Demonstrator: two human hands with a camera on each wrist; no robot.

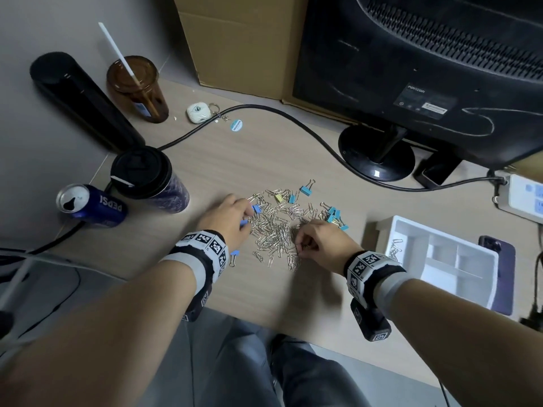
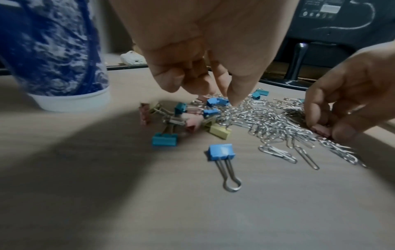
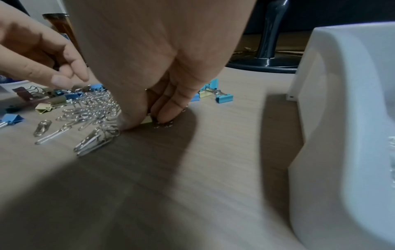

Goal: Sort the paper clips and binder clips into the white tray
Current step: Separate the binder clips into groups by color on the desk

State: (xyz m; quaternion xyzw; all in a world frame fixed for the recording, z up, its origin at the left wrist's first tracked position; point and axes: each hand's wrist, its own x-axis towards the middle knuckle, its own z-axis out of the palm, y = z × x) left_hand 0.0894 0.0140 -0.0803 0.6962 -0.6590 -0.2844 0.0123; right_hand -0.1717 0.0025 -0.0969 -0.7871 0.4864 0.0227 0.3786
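Note:
A heap of silver paper clips (image 1: pixel 276 227) lies mid-desk, with coloured binder clips (image 1: pixel 335 215) scattered round it. My left hand (image 1: pixel 248 214) hovers over the heap's left edge. Its index tip touches the clips beside a blue binder clip (image 2: pixel 218 101), and it holds nothing that I can see. My right hand (image 3: pixel 145 121) pinches a small pale binder clip (image 3: pixel 147 120) against the desk at the heap's near right edge. One blue binder clip (image 2: pixel 221 151) lies alone nearer to me. To the right stands the white tray (image 1: pixel 411 223), with a few paper clips in its left compartment.
A lidded cup (image 1: pixel 150 180) and a Pepsi can (image 1: pixel 91 205) stand left of the heap. Behind it are the monitor's stand (image 1: pixel 376 154) and a black cable (image 1: pixel 293 118). A phone (image 1: pixel 499 274) lies right of the tray.

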